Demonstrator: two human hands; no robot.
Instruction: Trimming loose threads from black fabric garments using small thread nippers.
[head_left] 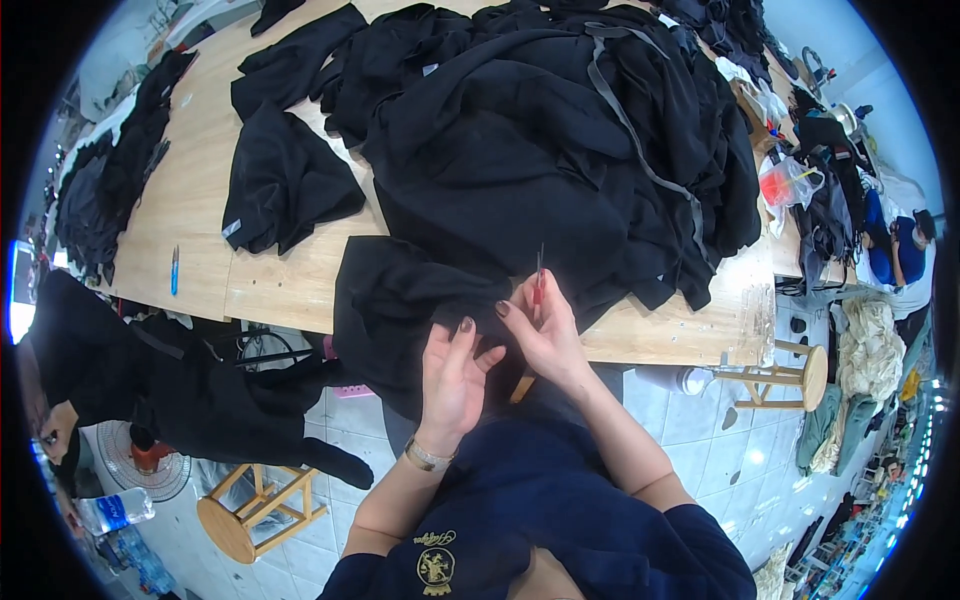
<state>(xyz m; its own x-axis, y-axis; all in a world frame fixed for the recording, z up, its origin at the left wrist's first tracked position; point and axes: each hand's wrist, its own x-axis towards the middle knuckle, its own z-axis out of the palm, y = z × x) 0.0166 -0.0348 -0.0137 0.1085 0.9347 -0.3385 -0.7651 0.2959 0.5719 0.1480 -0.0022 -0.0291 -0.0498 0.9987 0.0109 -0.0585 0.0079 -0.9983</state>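
Observation:
A black cloth garment [385,290] hangs over the near edge of the table, down toward my lap. My left hand [455,385], with a band on its wrist, is at this cloth, its fingers bent and thumb raised against a fold; the exact grip is partly hidden. Close by on the right, my right hand [548,335] is closed around small red-handled thread snips [539,290], their thin blades pointing away from me. The thumb of that hand also reaches toward the cloth. Just beyond both hands lies a large heap of black garments [520,150].
Another black piece [285,180] and blue-handled snips [175,272] lie on the wooden table [190,200]. A grey strap [640,150] crosses the heap. Wooden stools [250,515] and a fan [140,465] stand below; a person with black cloth [220,400] is at left.

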